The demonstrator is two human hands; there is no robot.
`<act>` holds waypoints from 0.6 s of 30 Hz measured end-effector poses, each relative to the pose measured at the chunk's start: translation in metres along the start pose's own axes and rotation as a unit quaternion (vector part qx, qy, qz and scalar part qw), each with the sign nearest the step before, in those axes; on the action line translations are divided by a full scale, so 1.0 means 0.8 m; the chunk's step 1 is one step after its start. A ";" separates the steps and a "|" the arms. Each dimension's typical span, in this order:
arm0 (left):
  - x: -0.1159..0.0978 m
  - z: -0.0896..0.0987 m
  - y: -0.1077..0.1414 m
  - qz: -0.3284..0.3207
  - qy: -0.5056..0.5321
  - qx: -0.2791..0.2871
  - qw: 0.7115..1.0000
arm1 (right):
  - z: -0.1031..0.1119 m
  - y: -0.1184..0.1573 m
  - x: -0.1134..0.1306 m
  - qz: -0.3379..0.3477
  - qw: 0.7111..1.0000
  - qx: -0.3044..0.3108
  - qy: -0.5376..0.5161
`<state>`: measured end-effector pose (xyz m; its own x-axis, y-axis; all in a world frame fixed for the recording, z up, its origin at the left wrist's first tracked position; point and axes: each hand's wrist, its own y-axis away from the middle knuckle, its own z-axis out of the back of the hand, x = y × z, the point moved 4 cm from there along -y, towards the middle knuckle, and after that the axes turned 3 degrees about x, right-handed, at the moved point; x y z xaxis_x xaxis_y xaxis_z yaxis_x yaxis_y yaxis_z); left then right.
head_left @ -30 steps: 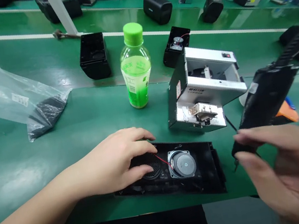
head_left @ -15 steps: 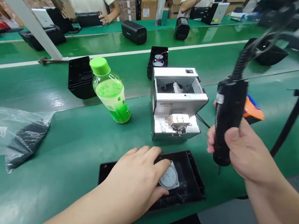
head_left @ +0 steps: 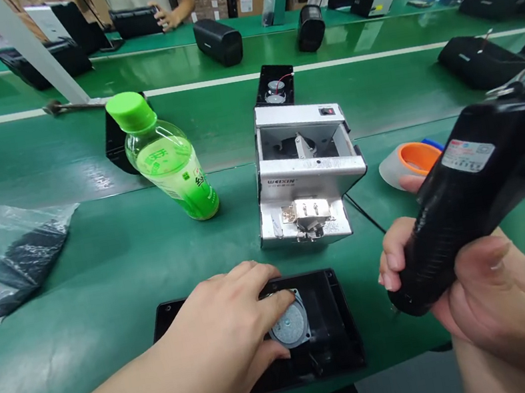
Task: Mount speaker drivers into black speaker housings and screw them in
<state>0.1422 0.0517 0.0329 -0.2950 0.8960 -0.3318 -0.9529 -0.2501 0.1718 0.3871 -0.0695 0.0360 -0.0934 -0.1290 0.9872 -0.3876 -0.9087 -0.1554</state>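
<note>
My left hand reaches over a black plastic speaker housing that lies on the green bench. Its thumb and fingers curve around the edge of a round metal speaker driver in the housing. My right hand grips a black electric screwdriver with a white label, to the right of the housing. The tool's lower end points down, and its tip is barely visible. Behind the housing stands a silver screw feeder with screws too small to make out.
A green-capped drink bottle stands left of the feeder. A plastic bag with small black parts lies at far left. An orange-cored tape roll is beside my right hand. Speaker bodies and co-workers' hands are across the bench.
The screwdriver has swung to a more slanted pose and come nearer the camera, with my right hand turned around it. My left hand stays at the driver. The view has shifted slightly.
</note>
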 end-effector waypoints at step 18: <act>0.000 0.005 -0.008 0.029 -0.004 0.052 0.998 | 0.000 -0.004 0.016 0.007 0.999 -0.037 -0.020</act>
<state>0.1486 0.0544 0.0356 -0.3476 0.8845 -0.3111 -0.9219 -0.2618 0.2857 0.3870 -0.0680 0.0495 -0.0629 -0.1587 0.9853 -0.4525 -0.8754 -0.1700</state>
